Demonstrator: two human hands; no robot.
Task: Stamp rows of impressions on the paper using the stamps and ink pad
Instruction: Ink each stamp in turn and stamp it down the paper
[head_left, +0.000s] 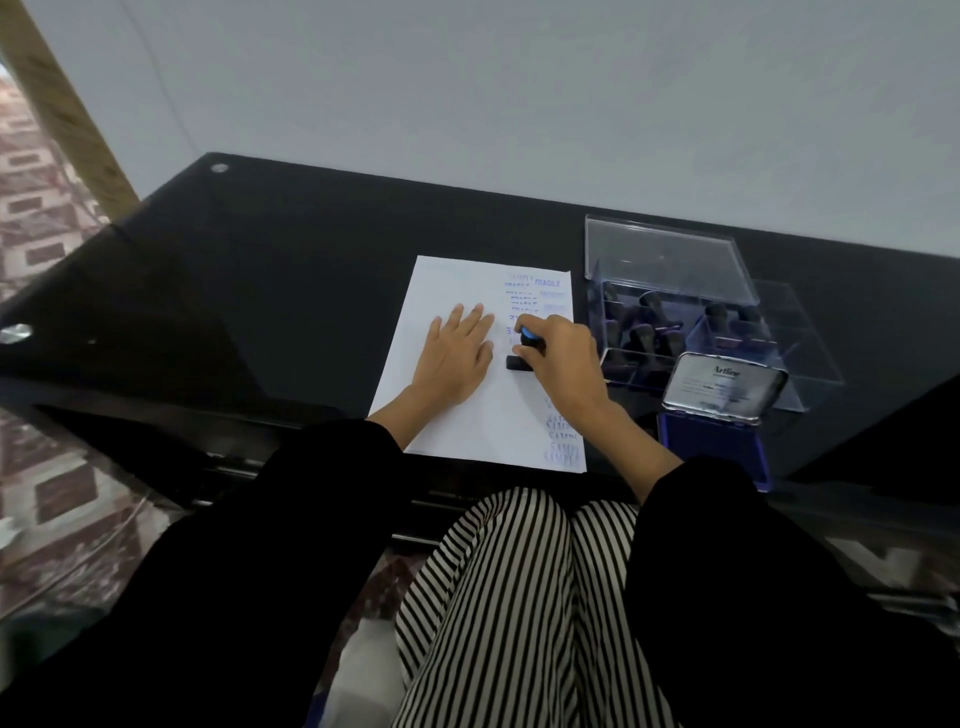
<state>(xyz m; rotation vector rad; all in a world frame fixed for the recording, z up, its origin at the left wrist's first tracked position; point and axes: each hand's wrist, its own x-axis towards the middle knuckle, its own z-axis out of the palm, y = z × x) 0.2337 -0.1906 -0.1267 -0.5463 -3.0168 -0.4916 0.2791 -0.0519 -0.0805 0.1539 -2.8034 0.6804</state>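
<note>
A white sheet of paper lies on the black glass table. Blue FRAGILE impressions run down its upper right part and SAMPLE impressions its lower right edge. My left hand lies flat on the sheet with straight fingers. My right hand grips a black stamp with a blue top, whose base sits on the paper below the FRAGILE column. An open ink pad with a blue pad and raised metal lid stands right of the paper.
A clear plastic box with its lid up holds several more stamps, behind the ink pad. The table's near edge runs just below the paper, over my striped trousers. A tiled floor shows at the left.
</note>
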